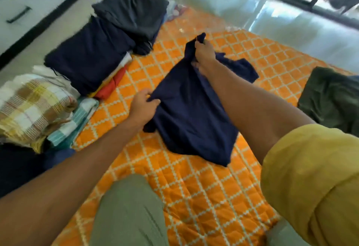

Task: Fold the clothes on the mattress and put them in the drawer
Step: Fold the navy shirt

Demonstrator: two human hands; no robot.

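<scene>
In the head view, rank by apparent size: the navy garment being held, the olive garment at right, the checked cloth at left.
1. Navy garment, largest.
2-3. Checked cloth and olive garment look alike; both are cut off by the frame edge, so unranked.

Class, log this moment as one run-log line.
stage: folding | left hand: grips navy garment edge | right hand: lifts its far end | folded stacks: left on mattress | drawer: none open
</scene>
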